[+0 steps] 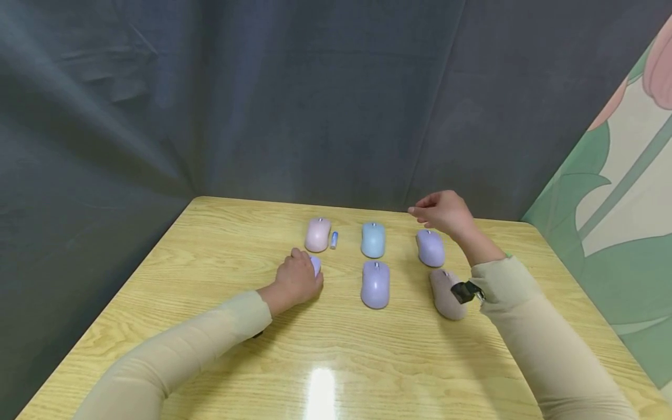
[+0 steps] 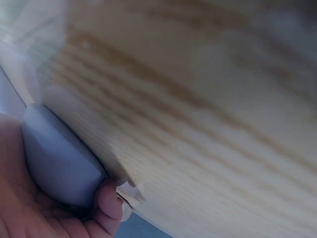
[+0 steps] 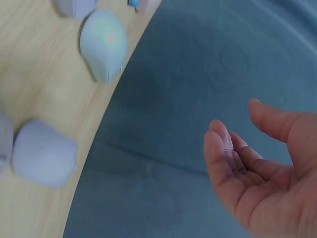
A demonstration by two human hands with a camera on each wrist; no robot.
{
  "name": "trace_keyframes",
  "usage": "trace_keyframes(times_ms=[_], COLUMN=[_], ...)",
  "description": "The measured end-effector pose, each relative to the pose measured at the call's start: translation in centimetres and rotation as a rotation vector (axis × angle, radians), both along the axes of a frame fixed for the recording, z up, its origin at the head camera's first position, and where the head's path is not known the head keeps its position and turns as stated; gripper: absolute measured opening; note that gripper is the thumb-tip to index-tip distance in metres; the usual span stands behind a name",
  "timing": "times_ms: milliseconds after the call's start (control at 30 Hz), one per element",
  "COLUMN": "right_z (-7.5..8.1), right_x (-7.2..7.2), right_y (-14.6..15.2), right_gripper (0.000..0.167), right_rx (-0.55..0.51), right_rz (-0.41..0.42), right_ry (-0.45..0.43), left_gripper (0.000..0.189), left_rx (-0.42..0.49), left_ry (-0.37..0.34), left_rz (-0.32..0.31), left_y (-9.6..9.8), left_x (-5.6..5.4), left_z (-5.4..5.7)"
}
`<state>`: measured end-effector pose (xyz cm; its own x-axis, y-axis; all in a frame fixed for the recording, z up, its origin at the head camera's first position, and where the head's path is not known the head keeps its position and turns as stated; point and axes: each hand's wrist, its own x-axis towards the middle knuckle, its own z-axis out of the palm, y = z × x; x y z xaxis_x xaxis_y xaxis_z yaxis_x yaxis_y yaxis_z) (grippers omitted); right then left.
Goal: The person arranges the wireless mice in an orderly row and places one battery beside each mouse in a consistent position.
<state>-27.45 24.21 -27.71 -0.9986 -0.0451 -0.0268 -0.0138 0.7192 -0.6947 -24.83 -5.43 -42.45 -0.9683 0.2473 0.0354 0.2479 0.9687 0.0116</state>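
My left hand [image 1: 298, 277] grips a light purple computer mouse [image 1: 315, 265] at the left of the group on the table. In the left wrist view the curled fingers wrap the side of that mouse [image 2: 59, 153]. My right hand [image 1: 443, 213] hovers near the back edge at the right, above a purple mouse [image 1: 431, 248], with loosely bent fingers. The right wrist view shows space between its thumb and fingers and nothing held. Beyond my left hand lie a pink mouse [image 1: 318, 235] and a small blue battery-like cylinder [image 1: 333, 240].
Two mice, a light blue one [image 1: 373, 240] and a purple one [image 1: 375, 285], lie in the middle column. A brownish-pink mouse [image 1: 446, 296] lies under my right wrist. Behind the wooden table [image 1: 236, 233] hangs a dark curtain [image 1: 315, 105]; a flowered panel [image 1: 619, 204] stands at the right.
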Motion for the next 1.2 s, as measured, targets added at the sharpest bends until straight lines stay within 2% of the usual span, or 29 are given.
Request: trace_keyframes(times_ms=[367,667,1033,1200], right_z=[0.8,0.7,-0.7,-1.6], right_x=[2.6,4.0,5.6,6.4], right_y=[5.0,8.3,12.4,14.3], right_gripper=[0.049,0.056,0.054,0.057], right_rx=[0.073,0.094,0.117,0.106], right_rz=[-0.041,-0.044,-0.044,-0.049], right_ry=[0.031,0.031,0.011,-0.026], left_gripper=[0.057,0.057,0.056,0.057], left_rx=[0.017,-0.017,0.004,0.002], left_ry=[-0.011,0.032,0.027,0.023], left_rz=[0.007,-0.020,-0.012,-0.008], left_y=[-0.1,-0.2,-0.2,-0.2], left_x=[-0.2,-0.2,-0.2,-0.2], left_z=[-0.2,-0.3,-0.3,-0.3])
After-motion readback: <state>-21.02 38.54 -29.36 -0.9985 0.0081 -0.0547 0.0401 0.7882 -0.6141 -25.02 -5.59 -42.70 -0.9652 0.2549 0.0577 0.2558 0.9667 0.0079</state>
